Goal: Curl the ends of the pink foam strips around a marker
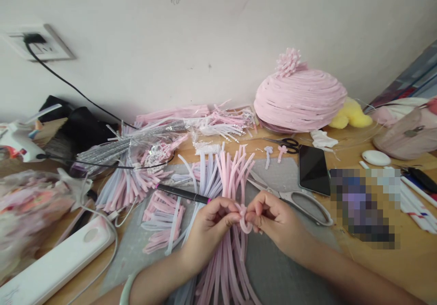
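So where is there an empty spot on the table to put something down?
Bare grey mat shows below the big scissors, beside the right hand. Bare wood lies at the right edge, under the white pens. It is crowded left of the left hand: pink strips, a white power strip, cables.
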Available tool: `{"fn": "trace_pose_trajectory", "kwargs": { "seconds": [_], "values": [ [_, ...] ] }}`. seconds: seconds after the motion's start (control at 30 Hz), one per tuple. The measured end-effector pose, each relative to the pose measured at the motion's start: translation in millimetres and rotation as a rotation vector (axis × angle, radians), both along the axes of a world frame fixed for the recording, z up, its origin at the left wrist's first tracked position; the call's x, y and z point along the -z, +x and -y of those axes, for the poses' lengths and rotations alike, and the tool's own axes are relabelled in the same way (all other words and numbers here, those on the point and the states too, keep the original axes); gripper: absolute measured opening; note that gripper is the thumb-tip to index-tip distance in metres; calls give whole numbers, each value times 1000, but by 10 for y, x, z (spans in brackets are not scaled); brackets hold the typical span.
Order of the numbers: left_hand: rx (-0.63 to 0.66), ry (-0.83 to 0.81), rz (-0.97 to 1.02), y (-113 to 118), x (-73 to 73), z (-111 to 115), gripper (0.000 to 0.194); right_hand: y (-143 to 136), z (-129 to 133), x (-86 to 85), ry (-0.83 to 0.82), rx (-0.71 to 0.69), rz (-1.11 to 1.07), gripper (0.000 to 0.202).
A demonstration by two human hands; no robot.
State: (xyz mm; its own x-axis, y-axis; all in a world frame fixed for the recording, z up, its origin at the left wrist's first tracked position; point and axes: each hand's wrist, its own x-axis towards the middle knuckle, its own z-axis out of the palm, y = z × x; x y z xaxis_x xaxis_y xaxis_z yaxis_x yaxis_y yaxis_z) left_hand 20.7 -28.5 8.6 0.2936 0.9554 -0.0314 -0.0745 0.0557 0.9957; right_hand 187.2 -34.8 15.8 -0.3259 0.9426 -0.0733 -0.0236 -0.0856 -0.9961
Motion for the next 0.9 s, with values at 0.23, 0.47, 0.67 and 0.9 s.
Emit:
{"fn": "trace_pose_trajectory", "kwargs": {
  "seconds": [0.23,0.47,0.67,0.9],
  "values": [
    [80,201,-269,1,-26,16,19,-15,-3,-66,20,9,76,23],
    [155,350,-389,-8,-53,48,16,40,-23,-38,425,-36,379,21],
    [96,370,-394,-3,-88,33,20,9,-23,-3,230,-52,320,10],
    [54,136,-276,7,-35,19,21,14,-95,-77,-169,-28,-39,29]
  ]
}}
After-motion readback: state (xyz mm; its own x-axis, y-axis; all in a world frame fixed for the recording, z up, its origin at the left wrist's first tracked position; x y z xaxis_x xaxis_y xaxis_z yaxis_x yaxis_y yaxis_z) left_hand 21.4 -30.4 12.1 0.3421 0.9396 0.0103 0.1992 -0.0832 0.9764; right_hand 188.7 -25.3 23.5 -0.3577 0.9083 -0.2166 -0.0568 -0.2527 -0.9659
